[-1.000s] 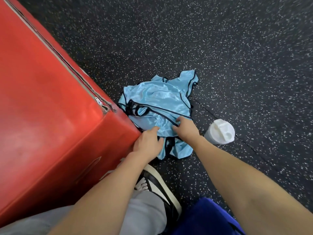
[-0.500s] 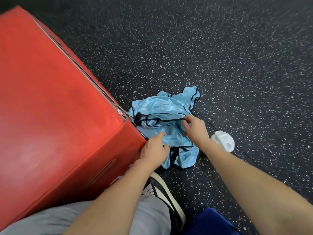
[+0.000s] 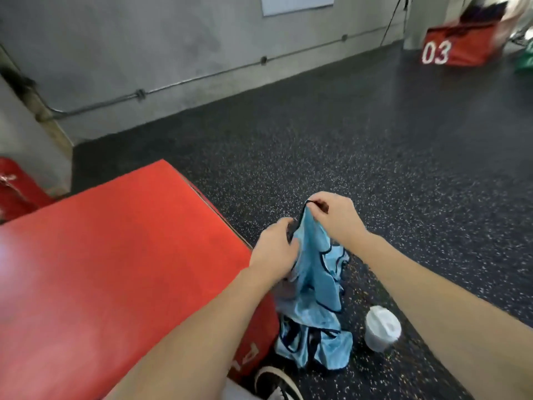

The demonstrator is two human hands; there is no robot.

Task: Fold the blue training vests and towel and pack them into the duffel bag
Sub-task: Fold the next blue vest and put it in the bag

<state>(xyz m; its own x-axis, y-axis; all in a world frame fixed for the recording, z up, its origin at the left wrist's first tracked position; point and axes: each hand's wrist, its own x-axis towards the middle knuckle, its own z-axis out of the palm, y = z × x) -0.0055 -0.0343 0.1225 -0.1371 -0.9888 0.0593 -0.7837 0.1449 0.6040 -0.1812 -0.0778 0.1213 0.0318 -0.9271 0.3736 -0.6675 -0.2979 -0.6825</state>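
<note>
A light blue training vest [image 3: 314, 272] with black trim hangs from both hands above the dark speckled floor. My right hand [image 3: 334, 216] pinches its black-edged top, and my left hand [image 3: 274, 249] grips the cloth just beside it. More blue vest fabric [image 3: 314, 346] lies bunched on the floor below, against the corner of the red box. No duffel bag or towel shows in this view.
A big red padded box [image 3: 115, 269] fills the left side. A white lidded cup [image 3: 382, 327] stands on the floor right of the vests. My black and white shoe [image 3: 277, 383] is at the bottom. Another red box marked 03 [image 3: 461, 47] sits far back right by the grey wall.
Both hands have lifted one vest up off the pile on the floor. The camera has tilted up, so the wall and far box now show.
</note>
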